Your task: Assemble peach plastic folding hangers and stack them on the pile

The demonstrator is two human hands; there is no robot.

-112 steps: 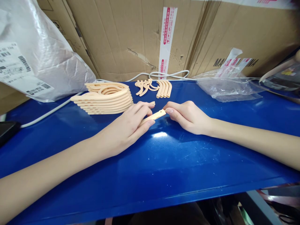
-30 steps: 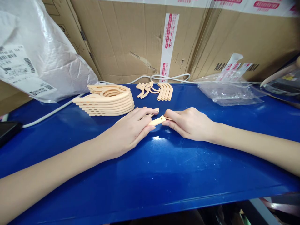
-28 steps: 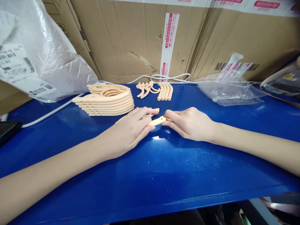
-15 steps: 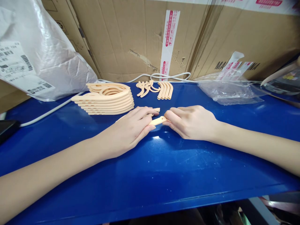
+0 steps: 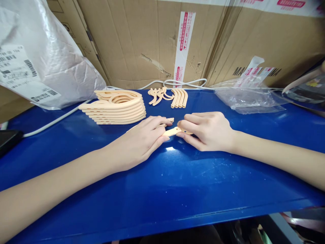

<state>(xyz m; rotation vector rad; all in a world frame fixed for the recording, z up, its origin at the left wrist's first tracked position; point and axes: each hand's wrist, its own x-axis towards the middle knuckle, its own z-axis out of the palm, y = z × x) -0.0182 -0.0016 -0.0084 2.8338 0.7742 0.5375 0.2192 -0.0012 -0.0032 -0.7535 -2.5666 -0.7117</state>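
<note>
Over the blue table, my left hand (image 5: 142, 142) is closed on a cream plastic piece (image 5: 170, 131) whose holed end sticks out to the right. My right hand (image 5: 207, 131) pinches a second cream piece (image 5: 186, 131), which meets the first at that end; a small dark hole shows in it. Most of both pieces is hidden by my fingers. Another cream tip (image 5: 171, 120) shows beyond my left fingertips. Behind my left hand lies a stack of cream hanger-like parts (image 5: 116, 110). Small cream hooks (image 5: 158, 95) and several curved arms (image 5: 179, 98) lie farther back.
Cardboard boxes (image 5: 132, 40) stand along the back of the blue table (image 5: 162, 200). A white cable (image 5: 56, 120), a silvery bag (image 5: 63, 61) and a black object (image 5: 8, 140) are at left. Clear plastic bags (image 5: 248, 100) lie at back right.
My right fingers have shifted slightly and opened a little, so more of the right-hand cream piece and its hole shows. My left hand has barely moved.
</note>
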